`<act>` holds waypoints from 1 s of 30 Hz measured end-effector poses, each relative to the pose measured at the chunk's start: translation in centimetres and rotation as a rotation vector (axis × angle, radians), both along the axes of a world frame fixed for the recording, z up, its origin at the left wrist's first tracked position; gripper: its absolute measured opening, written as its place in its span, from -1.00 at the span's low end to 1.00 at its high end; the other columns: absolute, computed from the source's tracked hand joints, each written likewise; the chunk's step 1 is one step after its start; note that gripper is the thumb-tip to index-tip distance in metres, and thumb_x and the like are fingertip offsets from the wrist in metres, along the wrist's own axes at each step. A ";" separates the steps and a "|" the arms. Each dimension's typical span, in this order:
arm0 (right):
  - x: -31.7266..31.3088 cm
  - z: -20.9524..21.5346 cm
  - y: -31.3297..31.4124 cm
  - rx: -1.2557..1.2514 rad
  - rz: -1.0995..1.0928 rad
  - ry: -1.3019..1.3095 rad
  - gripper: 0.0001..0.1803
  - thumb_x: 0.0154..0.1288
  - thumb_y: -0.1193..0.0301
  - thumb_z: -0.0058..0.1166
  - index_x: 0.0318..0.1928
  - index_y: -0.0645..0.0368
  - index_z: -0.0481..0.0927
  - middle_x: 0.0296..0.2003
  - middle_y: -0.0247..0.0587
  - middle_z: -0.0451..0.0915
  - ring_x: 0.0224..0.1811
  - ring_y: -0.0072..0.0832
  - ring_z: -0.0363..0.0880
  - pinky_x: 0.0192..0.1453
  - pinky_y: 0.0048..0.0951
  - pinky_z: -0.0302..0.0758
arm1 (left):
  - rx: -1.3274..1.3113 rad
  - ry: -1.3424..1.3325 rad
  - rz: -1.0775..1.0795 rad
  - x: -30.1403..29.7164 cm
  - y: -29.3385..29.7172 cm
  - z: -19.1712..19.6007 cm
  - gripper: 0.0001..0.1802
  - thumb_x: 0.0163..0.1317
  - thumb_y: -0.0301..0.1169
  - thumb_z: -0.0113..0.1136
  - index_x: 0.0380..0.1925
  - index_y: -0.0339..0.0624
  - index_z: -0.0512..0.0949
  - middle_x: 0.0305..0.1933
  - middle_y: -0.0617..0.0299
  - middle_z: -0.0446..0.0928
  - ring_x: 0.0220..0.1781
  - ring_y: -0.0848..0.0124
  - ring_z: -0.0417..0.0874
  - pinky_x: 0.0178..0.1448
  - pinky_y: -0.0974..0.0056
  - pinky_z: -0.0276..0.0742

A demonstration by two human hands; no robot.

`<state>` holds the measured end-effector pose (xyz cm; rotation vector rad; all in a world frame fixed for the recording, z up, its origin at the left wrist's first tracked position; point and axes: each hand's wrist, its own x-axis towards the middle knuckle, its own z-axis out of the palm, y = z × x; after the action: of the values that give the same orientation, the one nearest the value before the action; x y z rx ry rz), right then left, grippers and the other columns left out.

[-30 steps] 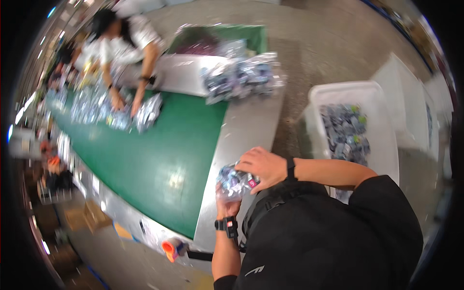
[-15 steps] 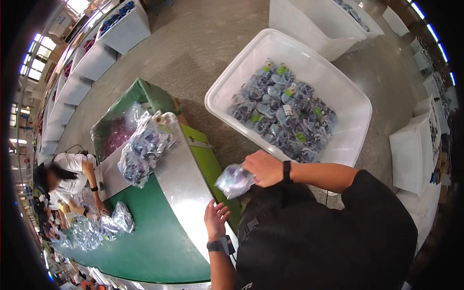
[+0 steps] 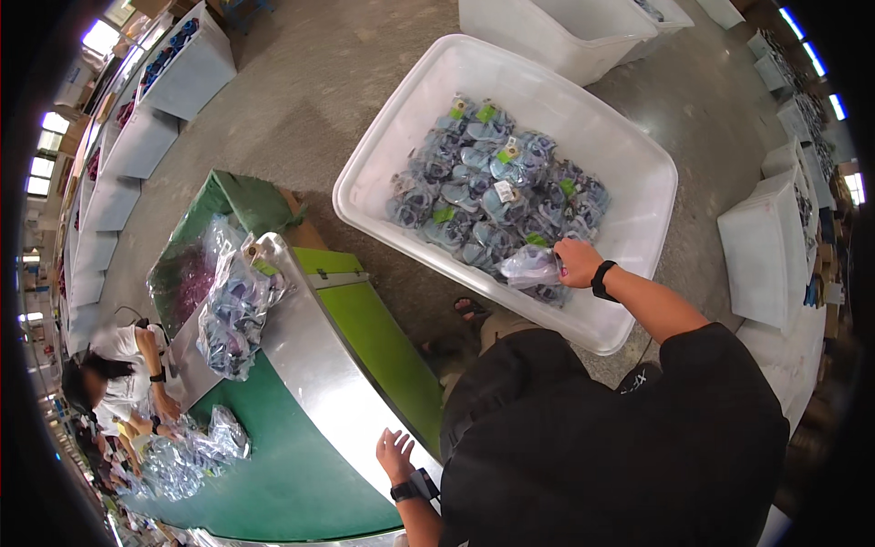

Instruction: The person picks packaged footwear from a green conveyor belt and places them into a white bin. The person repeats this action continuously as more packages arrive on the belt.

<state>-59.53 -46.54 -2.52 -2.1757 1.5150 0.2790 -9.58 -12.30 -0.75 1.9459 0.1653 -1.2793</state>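
My right hand [image 3: 576,263] is closed on the end of a clear plastic bag [image 3: 530,267] with pale purple and blue contents that look like footwear. It is inside the large white bin [image 3: 383,173], at the near right part of the pile. Several similar bags [image 3: 483,182] lie heaped there, some with green tags, one with a white label. My left hand [image 3: 395,453] is empty, its fingers apart, over the metal edge [image 3: 337,383] of the green-topped table. Whether it touches the metal I cannot tell.
On the table's far end lies a pile of bagged goods [image 3: 235,314], beside a green-lined container [image 3: 219,196] with pinkish plastic inside. At left, a co-worker [image 3: 123,374] handles clear bags [image 3: 178,460] on the green surface [image 3: 292,474]. More white bins [image 3: 761,251] stand around.
My right hand has carried the bag from beside the table over to the pile in the white bin. My left hand has shifted slightly down. The view has turned a little to the right.
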 end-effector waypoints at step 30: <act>4.2 -10.5 -0.8 0.110 0.083 -0.251 -0.67 0.00 0.27 0.31 -0.29 0.18 0.53 -0.43 -0.07 0.50 -0.27 -0.08 0.52 -0.17 -0.11 0.45 | -0.028 -0.036 0.135 -0.4 5.4 -1.7 -0.53 0.35 -0.32 0.22 0.18 -0.30 0.43 -0.17 0.07 0.62 -0.25 0.36 0.70 -0.24 0.30 0.69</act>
<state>-55.31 -47.36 -13.04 -2.1011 1.2446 0.1074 -9.98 -6.92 -2.43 1.8990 0.2549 -1.1521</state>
